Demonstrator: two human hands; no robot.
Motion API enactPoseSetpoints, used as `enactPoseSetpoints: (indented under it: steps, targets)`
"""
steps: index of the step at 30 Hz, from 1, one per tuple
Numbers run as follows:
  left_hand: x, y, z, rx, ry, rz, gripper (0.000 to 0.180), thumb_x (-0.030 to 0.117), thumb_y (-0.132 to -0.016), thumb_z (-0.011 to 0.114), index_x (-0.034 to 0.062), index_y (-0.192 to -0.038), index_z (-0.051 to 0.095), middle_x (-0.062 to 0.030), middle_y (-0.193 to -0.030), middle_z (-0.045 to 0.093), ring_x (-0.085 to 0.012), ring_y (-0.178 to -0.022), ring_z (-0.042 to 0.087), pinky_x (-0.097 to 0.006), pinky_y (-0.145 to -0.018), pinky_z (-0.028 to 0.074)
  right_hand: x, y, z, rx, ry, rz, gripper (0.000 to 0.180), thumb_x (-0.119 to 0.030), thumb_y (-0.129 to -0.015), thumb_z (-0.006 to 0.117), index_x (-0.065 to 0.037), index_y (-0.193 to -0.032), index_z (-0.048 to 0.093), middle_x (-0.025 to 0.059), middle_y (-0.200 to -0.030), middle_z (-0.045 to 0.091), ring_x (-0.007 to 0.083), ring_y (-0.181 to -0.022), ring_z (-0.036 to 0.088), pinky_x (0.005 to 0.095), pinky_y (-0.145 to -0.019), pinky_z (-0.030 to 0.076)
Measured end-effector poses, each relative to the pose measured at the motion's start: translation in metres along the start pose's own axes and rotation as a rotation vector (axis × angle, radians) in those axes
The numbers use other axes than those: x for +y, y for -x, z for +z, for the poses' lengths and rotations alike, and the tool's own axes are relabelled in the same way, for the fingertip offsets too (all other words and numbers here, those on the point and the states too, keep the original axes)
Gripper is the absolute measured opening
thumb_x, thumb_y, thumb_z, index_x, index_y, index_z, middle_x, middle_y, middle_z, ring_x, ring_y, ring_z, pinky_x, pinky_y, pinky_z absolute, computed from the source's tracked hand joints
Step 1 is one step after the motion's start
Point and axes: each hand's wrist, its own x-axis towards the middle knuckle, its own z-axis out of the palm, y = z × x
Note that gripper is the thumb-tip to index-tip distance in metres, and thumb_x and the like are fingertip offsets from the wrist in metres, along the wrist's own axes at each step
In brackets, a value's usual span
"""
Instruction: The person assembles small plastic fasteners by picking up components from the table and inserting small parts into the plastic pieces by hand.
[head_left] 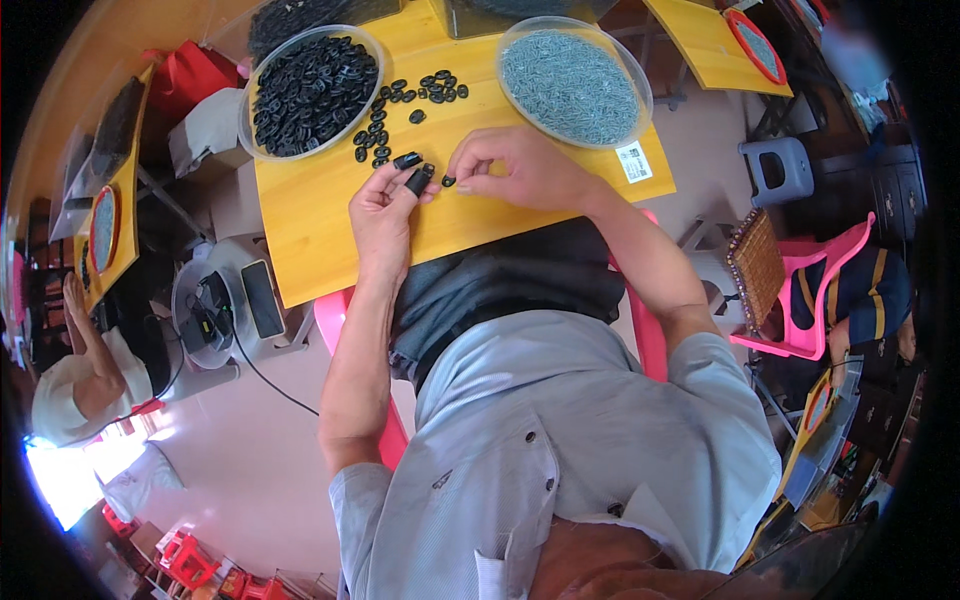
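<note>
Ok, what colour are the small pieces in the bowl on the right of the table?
Grey-silver, filling the clear round bowl; the head view shows it.

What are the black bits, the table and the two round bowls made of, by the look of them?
Black bits: likely moulded plastic or rubber, with a dull sheen and all the same shape. Table: smooth yellow wood or laminate, no clear grain. Bowls: clear plastic, since their contents show through the rim. The grey bits in the other bowl look metallic, but are too small to tell.
</note>
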Motion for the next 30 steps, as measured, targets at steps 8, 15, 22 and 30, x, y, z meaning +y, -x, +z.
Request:
enactPoseSetpoints:
  steps: [8,15,22,30]
  targets:
    - [0.000,0.005,0.001,-0.057,-0.082,0.057,0.022,-0.006,-0.091,0.059,-0.0052,-0.113,0.064,-0.0110,-0.094,0.071,-0.0129,-0.081,0.066,-0.024,-0.077,0.052,0.004,-0.002,0.016,0.022,-0.177,0.110,0.010,-0.008,-0.087,0.067,0.001,-0.091,0.066,0.0068,-0.088,0.069,0.0115,-0.080,0.063,0.0265,-0.075,0.050]
    - [-0.003,0.004,0.001,-0.061,-0.052,0.062,0.020,-0.008,-0.090,0.058,-0.0060,-0.109,0.063,-0.0114,-0.094,0.071,-0.0143,-0.081,0.068,-0.025,-0.077,0.053,-0.008,-0.003,0.012,0.164,-0.073,0.185,0.011,-0.008,-0.090,0.066,0.001,-0.095,0.066,0.0023,-0.083,0.067,0.0071,-0.076,0.061,0.0224,-0.071,0.049]
    - [-0.002,0.004,0.004,-0.036,-0.065,0.042,0.017,-0.007,-0.089,0.060,-0.0055,-0.106,0.063,-0.0114,-0.093,0.071,-0.0161,-0.081,0.070,-0.024,-0.073,0.055,0.007,-0.003,0.033,0.279,-0.145,0.255,0.013,-0.010,-0.089,0.068,0.001,-0.095,0.068,0.0011,-0.080,0.067,0.0058,-0.070,0.061,0.0206,-0.065,0.048]
    - [0.000,0.005,0.004,-0.013,-0.029,0.038,0.014,-0.007,-0.090,0.060,-0.0047,-0.103,0.063,-0.0105,-0.092,0.070,-0.0152,-0.080,0.070,-0.024,-0.073,0.055,0.004,-0.003,0.037,0.282,-0.118,0.240,0.012,-0.010,-0.090,0.068,0.001,-0.095,0.067,0.0014,-0.080,0.067,0.0061,-0.069,0.061,0.0208,-0.064,0.048]
